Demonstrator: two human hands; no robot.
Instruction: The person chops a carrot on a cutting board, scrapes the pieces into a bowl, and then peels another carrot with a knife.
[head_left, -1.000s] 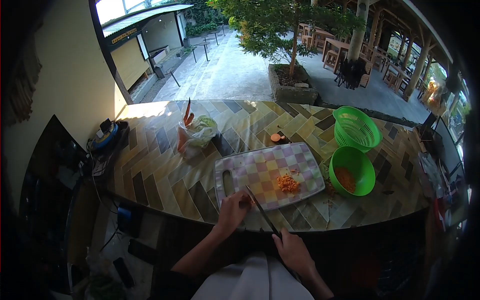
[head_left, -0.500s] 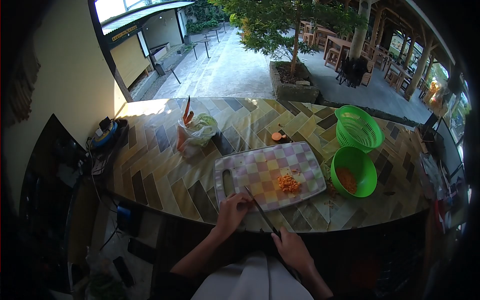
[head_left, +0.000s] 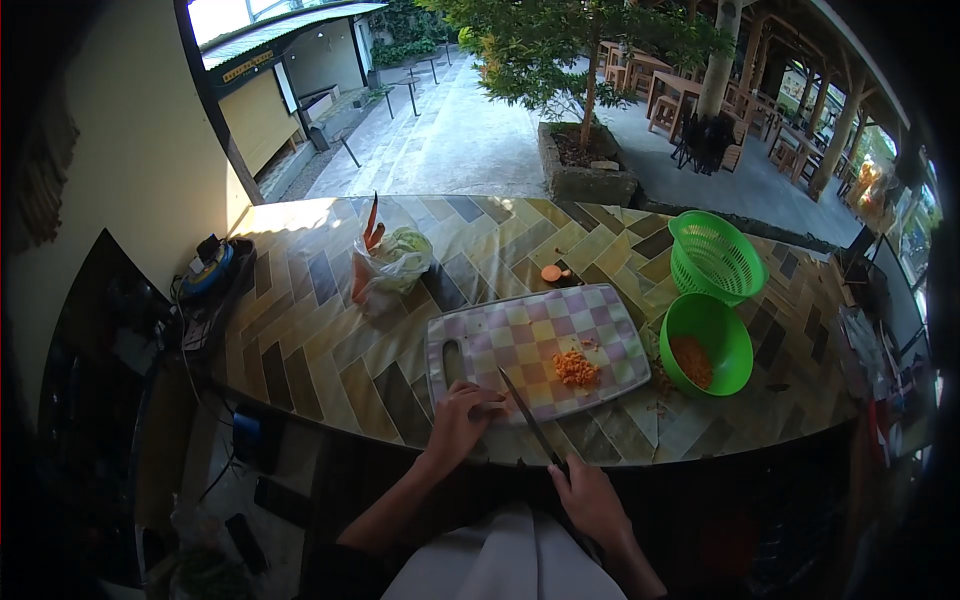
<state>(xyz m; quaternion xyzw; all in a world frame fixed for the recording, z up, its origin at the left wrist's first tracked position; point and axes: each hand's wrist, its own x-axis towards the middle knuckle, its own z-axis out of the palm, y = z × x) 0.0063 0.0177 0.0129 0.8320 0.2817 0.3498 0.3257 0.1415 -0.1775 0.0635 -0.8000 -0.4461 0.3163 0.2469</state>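
My right hand (head_left: 588, 497) is closed round the handle of a knife (head_left: 528, 412), whose blade points up and left across the near edge of the cutting board (head_left: 500, 335). Fingers curled together, my left hand (head_left: 463, 418) rests at the board's near left corner, just left of the blade. Whatever sits under those fingertips is too small and hidden to name. A heap of finely chopped carrot (head_left: 576, 369) lies on the checkered board, right of the knife tip.
Right of the board stand a green bowl (head_left: 735, 345) with orange bits inside and a green strainer basket (head_left: 715, 255). Carrot pieces (head_left: 552, 273) lie behind the board. A plastic bag of vegetables (head_left: 392, 262) sits at the back left of the tiled table (head_left: 310, 330).
The knife blade has swung slightly right, away from my left fingers, widening the gap between them. My left hand has shifted a little to the left. The chopped heap looks the same.
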